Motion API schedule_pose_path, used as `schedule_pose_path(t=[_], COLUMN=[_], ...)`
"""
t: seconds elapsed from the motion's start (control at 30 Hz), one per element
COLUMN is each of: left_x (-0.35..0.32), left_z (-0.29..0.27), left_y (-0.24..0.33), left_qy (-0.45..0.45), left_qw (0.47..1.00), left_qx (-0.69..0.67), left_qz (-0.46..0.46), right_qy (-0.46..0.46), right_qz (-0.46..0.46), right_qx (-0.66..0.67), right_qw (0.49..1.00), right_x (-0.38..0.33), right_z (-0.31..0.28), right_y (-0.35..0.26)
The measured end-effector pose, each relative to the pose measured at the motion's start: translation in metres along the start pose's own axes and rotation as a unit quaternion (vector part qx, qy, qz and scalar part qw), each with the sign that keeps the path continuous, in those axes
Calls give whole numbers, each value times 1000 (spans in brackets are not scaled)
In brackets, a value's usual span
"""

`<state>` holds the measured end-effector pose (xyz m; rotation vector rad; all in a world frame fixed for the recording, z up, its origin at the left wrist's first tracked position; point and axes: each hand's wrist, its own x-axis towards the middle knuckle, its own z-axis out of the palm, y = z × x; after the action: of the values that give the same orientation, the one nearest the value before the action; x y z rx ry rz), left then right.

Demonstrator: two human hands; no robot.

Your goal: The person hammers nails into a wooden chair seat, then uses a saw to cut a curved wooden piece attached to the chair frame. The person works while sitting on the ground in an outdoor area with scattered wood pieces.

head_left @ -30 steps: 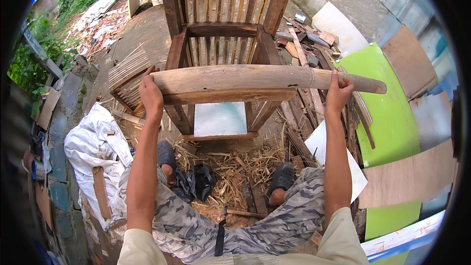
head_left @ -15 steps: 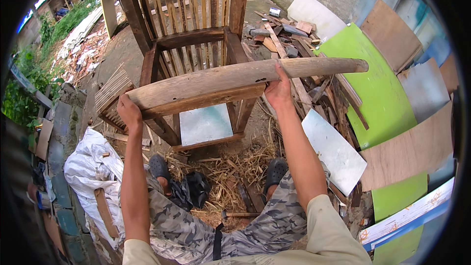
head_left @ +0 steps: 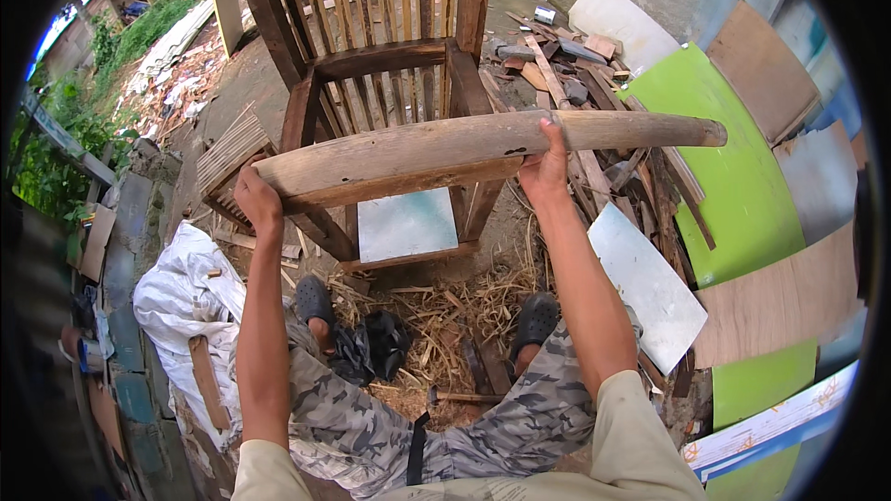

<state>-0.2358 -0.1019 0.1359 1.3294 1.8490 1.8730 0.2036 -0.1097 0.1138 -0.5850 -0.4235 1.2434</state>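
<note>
The left hand is curled round the near-left end of a long, slightly curved bamboo piece, its fingers folded over the end. The right hand is partly closed on the same piece well to the right of its middle, at a ring-like joint; its thumb stands up against the near face, and its other fingers are largely hidden below, so how tightly they grip cannot be told.

The bamboo piece runs crosswise between the hands and on past the right one, its free end lying in view over a green sheet. Behind it stands a slatted wooden chair; whether the two touch is unclear. A pale panel shows low in the chair's frame.

Between the person's feet are a black plastic bag, fibrous shavings and a hammer.

Orange marks cross a white, blue-edged board at the lower right, too slanted to make out. A small can bears a label too tiny to read, and faint print on the shirt is illegible.
</note>
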Motion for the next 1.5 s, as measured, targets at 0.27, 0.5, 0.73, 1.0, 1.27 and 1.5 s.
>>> schedule_pose_path(t=[0.27, 0.5, 0.73, 1.0, 1.27, 1.5], left_x=[6, 1, 1, 2, 8, -5], left_z=[3, 7, 6, -12, -30, 0], left_y=[2, 6, 10, 18, 41, 71], left_qy=[-41, -10, -44, -123, -200, -62], left_qw=[998, 999, 999, 992, 977, 896], left_qx=[54, 35, 1, 5, 45, 270], left_qz=[9, 30, 26, 0, -64, 347], right_qy=[112, 80, -199, -183, -161, -169], right_qz=[32, -52, -432, -448, -479, -464], right_qx=[-168, -772, -791, -788, -752, -745], right_qw=[979, 628, 385, 381, 423, 449], right_x=[-23, -45, -57, -50, -45, -47], right_z=[5, 21, 55, 43, 34, 39], right_y=[-12, -64, -43, 7, 16, 14])
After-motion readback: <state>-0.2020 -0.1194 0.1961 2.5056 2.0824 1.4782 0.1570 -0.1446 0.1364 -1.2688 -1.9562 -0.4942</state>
